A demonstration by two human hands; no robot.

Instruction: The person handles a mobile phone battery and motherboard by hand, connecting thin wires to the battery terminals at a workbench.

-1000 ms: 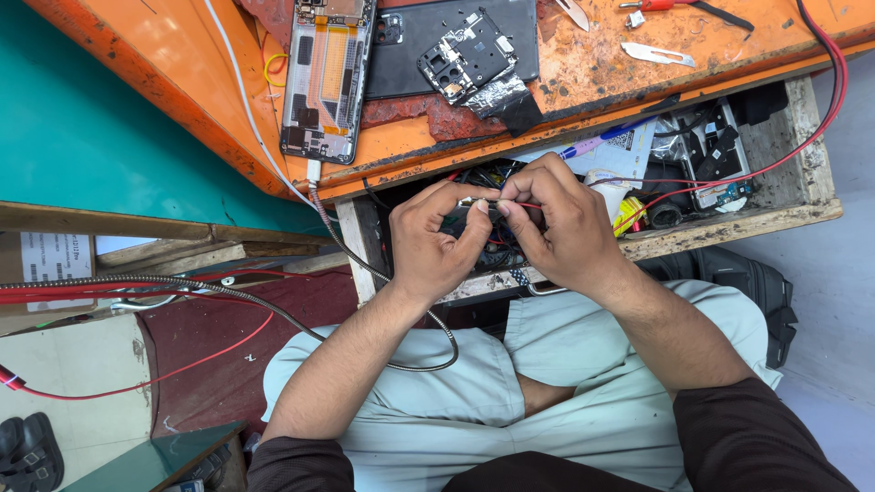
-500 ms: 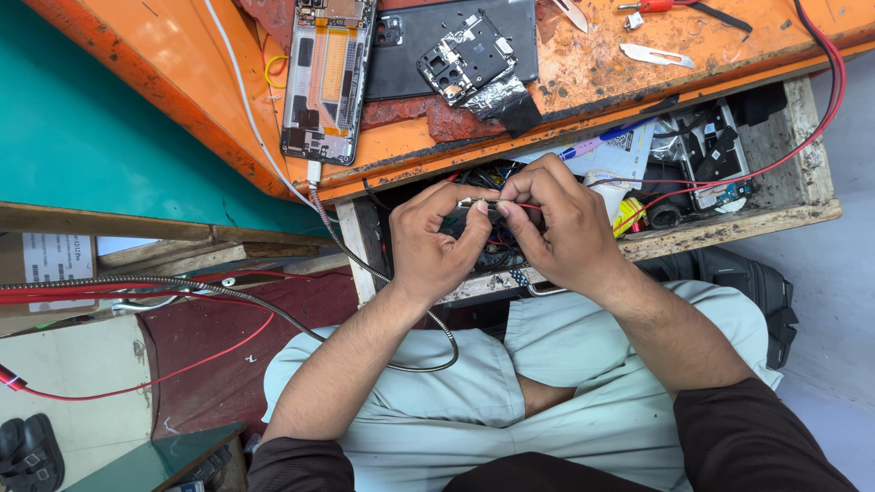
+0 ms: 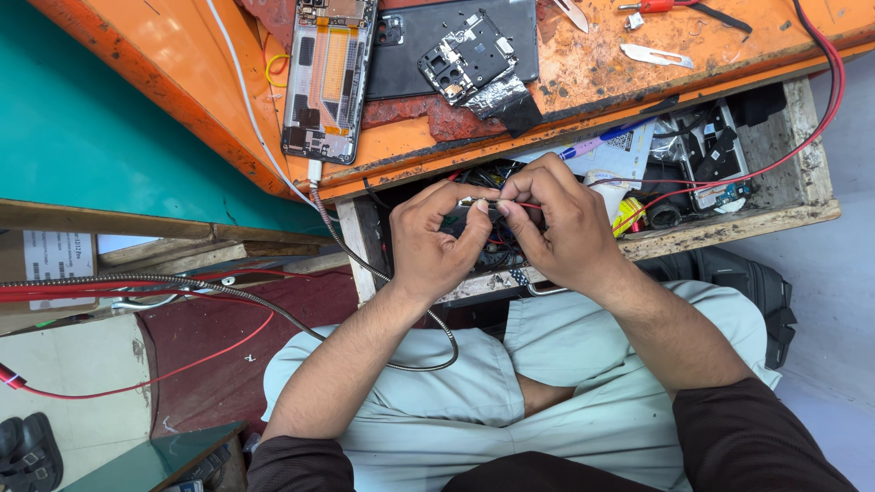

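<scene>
both hands pinched together over open drawer (image 3: 784,214) under orange workbench (image 3: 638,82). left hand (image 3: 437,241) and right hand (image 3: 556,223) closed fingertip to fingertip on thin red wire (image 3: 527,206), held just above drawer's clutter, near its left end. possibly stripping or twisting a wire end; too small to tell. step in hand judged as preparing that wire. next move calls for steady fine grip, no tugging. opened phone (image 3: 326,77) and scalpel blade (image 3: 661,56) lying on bench above drawer.
</scene>
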